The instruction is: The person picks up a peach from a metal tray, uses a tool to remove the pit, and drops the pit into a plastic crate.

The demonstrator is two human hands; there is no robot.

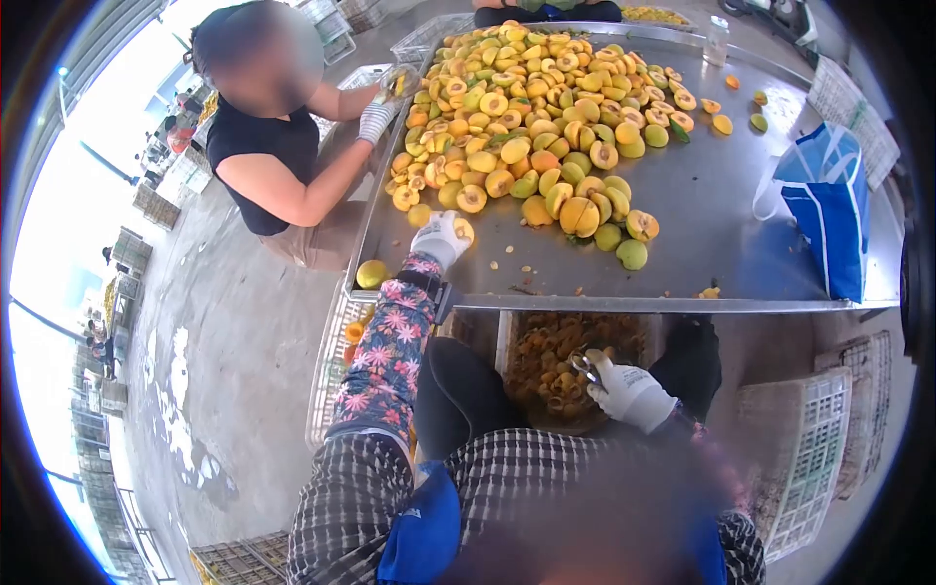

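- Steel table [721,234]: a broad metal surface with a raised rim, filling the upper half of the view.
- Fruit heap [531,107]: a large pile of yellow-orange halved and whole fruit on the far left part of the table, thinning towards the near edge.
- Co-worker [268,146]: a person in a dark top seated at the table's left side, with a gloved hand [375,119] at the edge of the heap.
- Blue bag [829,210]: stands on the right end of the table, well apart from the fruit.
- Bin of pits [561,366]: below the table's near edge, between the person's knees.
- Left hand [441,237]: white-gloved, on a floral sleeve, reaching onto the table; its fingers are curled over one fruit [464,230] at the near fringe of the heap.
- Right hand [629,390]: white-gloved, held over the bin, closed around a small metal tool [586,369].
- Single fruit [371,274]: a whole one on the table's near left corner.
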